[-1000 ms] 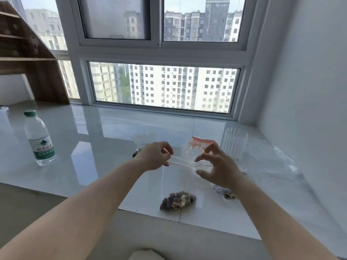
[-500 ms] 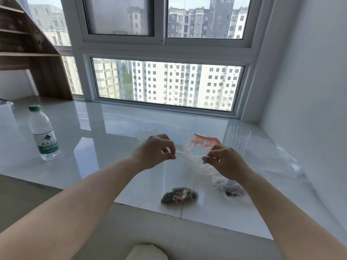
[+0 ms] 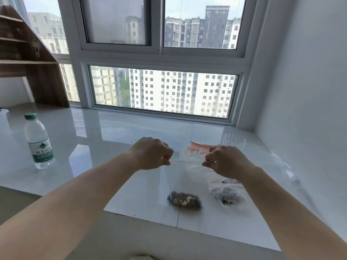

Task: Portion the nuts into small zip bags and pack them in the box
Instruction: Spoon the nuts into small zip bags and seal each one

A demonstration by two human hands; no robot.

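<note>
A small clear zip bag [image 3: 185,177] with a red seal line hangs above the white sill. My left hand [image 3: 152,153] pinches its top left corner and my right hand [image 3: 223,162] pinches its top right corner, stretching the seal taut between them. At the bag's bottom sits a clump of mixed nuts [image 3: 185,200], touching the sill. A larger crumpled bag with nuts [image 3: 226,194] lies to the right, partly hidden by my right forearm. Behind my hands lies clear packaging with red print [image 3: 198,148].
A water bottle [image 3: 38,141] with a green cap stands at the left on the glossy sill [image 3: 93,147]. A wooden shelf [image 3: 28,53] rises at the back left. Loose clear plastic [image 3: 281,166] lies along the right wall. The window runs behind.
Both hands have drawn apart and lifted the bag, pulling its red seal line straight. The right hand's fingers, spread a second ago, now pinch the bag's corner.
</note>
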